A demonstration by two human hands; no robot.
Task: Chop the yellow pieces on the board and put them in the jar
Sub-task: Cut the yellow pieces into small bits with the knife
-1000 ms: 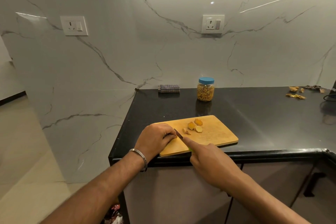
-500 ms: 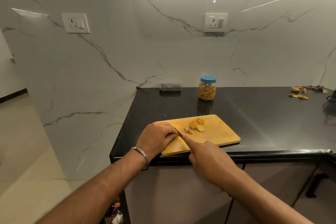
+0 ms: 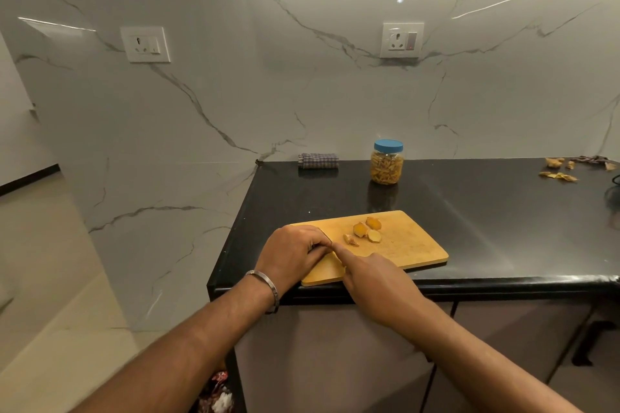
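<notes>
The yellow-orange cut root pieces [image 3: 365, 232] lie in a small cluster on my pale wooden rectangular chopping board [image 3: 406, 243], about the middle of it and a little toward its far edge. Three rounded chunks touch one another, and one thinner sliver lies just beside them on the side nearer me. They sit beyond my fingers, close to them but not touching either hand.

My left hand [image 3: 292, 255] rests on the board's near left corner, knuckles up, fingers curled under; whether they grip anything beneath I cannot tell. My right hand [image 3: 372, 273] comes in over the board's near edge with the forefinger stretched forward, its tip meeting my left fingers, and the other fingers curled. The two hands are together at that spot. Something dark shows as a thin line where they meet, too small for me to name, so I cannot tell what the right hand holds. A metal bangle [image 3: 268, 288] circles my left wrist.

The board lies at the near left corner of the black polished worktop [image 3: 486, 218], its near edge close to the worktop's front edge. Well beyond the board, toward the back wall, stands the clear jar with the blue lid [image 3: 387, 162], lid on, filled with yellow strips. Left of it, against the wall, lies a folded checked cloth [image 3: 318, 160]. At the far right back of the worktop lie scattered yellowish peelings [image 3: 558, 175].
</notes>
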